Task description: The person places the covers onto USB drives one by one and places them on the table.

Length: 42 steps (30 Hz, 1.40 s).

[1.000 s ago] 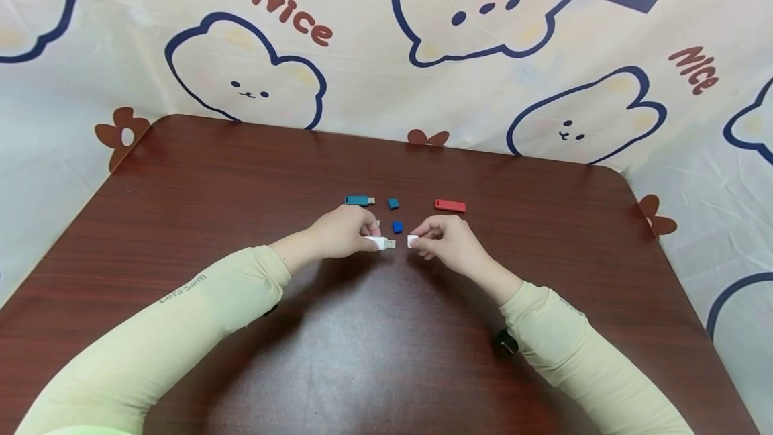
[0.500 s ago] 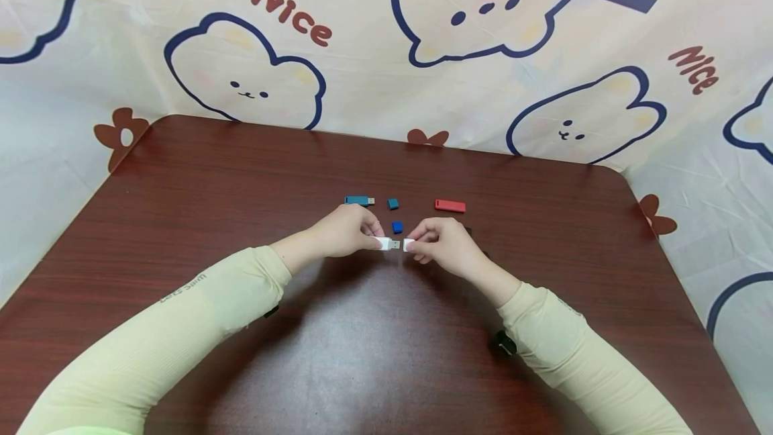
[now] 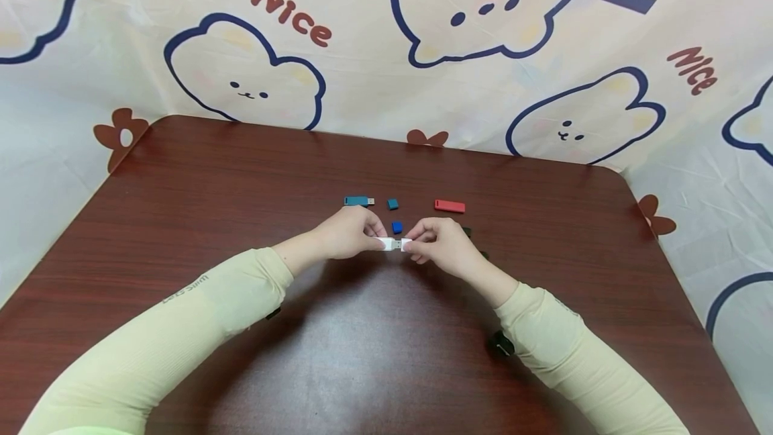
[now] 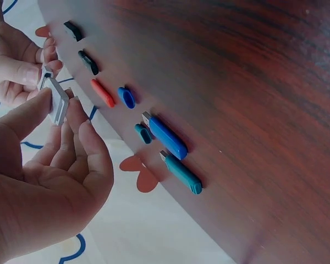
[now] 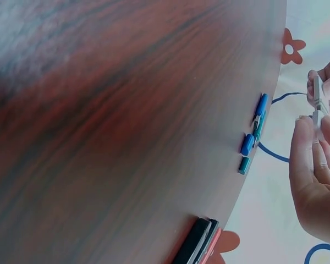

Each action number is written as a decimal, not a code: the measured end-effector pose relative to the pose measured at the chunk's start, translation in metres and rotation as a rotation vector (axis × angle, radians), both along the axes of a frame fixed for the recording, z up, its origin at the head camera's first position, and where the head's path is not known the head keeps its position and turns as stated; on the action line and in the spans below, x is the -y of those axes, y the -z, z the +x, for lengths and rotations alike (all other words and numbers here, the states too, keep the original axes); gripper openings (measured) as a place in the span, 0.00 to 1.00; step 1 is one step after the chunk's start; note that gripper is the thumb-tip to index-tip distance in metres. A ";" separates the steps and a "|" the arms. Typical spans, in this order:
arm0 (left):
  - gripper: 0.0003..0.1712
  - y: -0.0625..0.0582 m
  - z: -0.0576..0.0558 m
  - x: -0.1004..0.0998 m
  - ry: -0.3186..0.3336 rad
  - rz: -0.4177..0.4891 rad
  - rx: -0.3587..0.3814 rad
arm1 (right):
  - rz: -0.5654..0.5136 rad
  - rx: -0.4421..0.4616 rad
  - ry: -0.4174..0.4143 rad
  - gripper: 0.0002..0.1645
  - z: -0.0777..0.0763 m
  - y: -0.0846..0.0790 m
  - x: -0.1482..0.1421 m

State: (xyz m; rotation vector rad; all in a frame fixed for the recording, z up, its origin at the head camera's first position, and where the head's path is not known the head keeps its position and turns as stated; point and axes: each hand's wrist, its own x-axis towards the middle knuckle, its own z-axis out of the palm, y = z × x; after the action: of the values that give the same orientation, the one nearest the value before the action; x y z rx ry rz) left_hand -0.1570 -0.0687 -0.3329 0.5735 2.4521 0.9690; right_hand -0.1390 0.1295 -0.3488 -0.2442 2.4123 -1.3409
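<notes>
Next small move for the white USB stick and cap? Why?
Probably push the white cap straight onto the white USB stick: the left grip pinches the stick, the right grip the cap, they line up, and metal plug shows between.

White rectangular plastic USB stick [image 3: 387, 244]: rear end buried in the left hand [image 3: 349, 232]. Small white plastic cap [image 3: 405, 245] half covered by the right hand [image 3: 445, 246]; silvery metal plug [image 3: 396, 245] too tiny, I can't tell how deep. Head view: long blue plastic stick [image 4: 168, 136] hidden behind left hand. Right wrist view: flat red plastic stick [image 5: 213, 244] cut off at bottom.
</notes>
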 end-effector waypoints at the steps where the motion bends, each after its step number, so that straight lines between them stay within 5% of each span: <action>1: 0.07 0.000 0.000 0.000 0.003 0.001 -0.001 | -0.001 -0.001 -0.002 0.08 0.000 0.000 0.000; 42: 0.06 -0.005 0.009 -0.008 -0.021 0.041 -0.043 | -0.067 -0.038 -0.034 0.09 0.004 -0.002 0.000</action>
State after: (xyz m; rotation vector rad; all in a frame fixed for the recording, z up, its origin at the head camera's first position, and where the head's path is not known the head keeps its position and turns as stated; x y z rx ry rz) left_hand -0.1480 -0.0612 -0.3279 0.5892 2.4853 1.0279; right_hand -0.1355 0.1291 -0.3469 -0.3307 2.3856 -1.4157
